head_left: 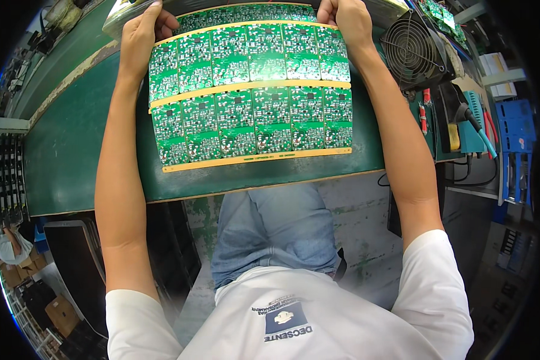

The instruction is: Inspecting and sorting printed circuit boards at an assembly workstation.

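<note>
Green circuit board panels with yellow edge strips overlap on the bench: a near panel (237,123), a middle panel (246,57) and a far panel (234,15), partly out of view at the top edge. My left hand (143,36) is closed at the far left corner of the middle panel, fingers curled inward. At the opposite far corner, my right hand (349,24) is closed the same way, its fingertips bent over the edge. Both hands are partly cut off by the frame's top, and whether they also touch the far panel cannot be told.
The panels lie on a green bench top (78,150). A fan with a round wire guard (411,48) stands right of my right forearm. Beyond it are red-handled tools (425,114), a teal holder (473,132) with a cabled tool, and blue bins (516,144). A person (13,246) is at far left.
</note>
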The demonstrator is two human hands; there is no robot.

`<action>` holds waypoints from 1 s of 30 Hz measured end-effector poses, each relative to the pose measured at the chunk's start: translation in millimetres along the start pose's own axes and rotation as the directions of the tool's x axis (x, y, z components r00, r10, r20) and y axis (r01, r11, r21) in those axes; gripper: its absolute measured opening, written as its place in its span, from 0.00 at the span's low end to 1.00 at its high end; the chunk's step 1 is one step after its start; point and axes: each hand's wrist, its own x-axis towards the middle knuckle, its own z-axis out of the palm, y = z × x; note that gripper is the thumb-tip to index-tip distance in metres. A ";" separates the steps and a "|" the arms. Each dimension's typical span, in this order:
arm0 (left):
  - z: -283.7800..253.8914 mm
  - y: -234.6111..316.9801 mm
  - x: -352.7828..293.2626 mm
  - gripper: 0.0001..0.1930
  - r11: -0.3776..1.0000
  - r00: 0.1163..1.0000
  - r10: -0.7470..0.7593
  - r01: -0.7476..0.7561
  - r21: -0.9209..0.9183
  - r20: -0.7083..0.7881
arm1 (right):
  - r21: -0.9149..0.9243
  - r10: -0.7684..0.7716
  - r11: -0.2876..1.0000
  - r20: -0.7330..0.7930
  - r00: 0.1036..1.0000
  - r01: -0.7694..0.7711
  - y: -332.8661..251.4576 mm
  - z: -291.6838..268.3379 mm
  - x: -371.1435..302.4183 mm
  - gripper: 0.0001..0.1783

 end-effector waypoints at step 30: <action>-3.0 -13.2 3.4 0.25 0.995 0.995 0.099 -0.099 -0.032 -0.021 | 0.111 -0.104 0.990 0.120 0.987 0.091 20.7 1.4 14.5 0.37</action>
